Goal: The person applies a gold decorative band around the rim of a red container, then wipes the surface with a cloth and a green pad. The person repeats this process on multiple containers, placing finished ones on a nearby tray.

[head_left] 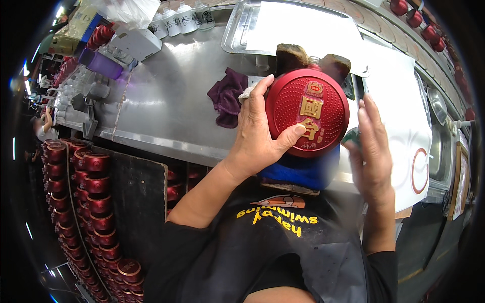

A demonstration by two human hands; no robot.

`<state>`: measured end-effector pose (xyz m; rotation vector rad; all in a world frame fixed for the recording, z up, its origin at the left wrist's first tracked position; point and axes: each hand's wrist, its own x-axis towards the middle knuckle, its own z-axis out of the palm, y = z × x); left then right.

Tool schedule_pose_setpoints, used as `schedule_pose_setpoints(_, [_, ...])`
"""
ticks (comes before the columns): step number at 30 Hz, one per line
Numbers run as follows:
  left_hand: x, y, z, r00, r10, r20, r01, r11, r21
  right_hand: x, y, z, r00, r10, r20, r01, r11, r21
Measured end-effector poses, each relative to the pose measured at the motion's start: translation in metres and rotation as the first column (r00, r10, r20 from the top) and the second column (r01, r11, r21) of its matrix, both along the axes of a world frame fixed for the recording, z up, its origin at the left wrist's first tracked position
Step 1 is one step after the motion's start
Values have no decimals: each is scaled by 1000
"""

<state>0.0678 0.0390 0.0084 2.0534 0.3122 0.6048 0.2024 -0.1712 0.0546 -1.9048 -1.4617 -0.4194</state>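
Note:
A round red bottle [329,105] with a dotted face and raised gold characters is tilted toward me. My left hand [257,126] grips its left side, thumb pressed on the gold characters and fingers along the edge. A scrap of white cloth [246,94] shows by those fingers. To the right of the bottle, apart from it, my right hand [373,151] is raised with its fingers stretched out, slightly blurred and holding nothing. Two dark brown padded blocks [291,56] stand at the bottle's far side. Below its near edge lies a blue pad [290,174].
A crumpled purple cloth [228,96] lies on the metal bench [172,96] to the left. Farther back are white bottles [186,19], a white box [135,41] and a metal tray [236,30] with white paper. Stacked red bottles [98,189] fill the lower left.

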Motion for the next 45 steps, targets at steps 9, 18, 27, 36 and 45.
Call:
schedule_pose_setpoints(9, [1,7,-10,991,-32,126,33,999,1,2,50,39,915,288,281,-242,952,-185])
schedule_pose_setpoints(18, [-15,7,8,951,-310,23,174,593,786,1,-16,13,926,140,-350,-143,990,19])
schedule_pose_setpoints(27, [-18,4,19,943,-330,28,193,616,764,67,71,40,1000,-4,-2,4,998,-57])
schedule_pose_setpoints(36, [47,52,38,939,-334,75,164,632,757,41,28,25,866,-77,-494,105,994,30])
schedule_pose_setpoints(45, [40,62,27,932,-249,263,112,889,444,14,60,47,910,409,70,-386,895,-223])
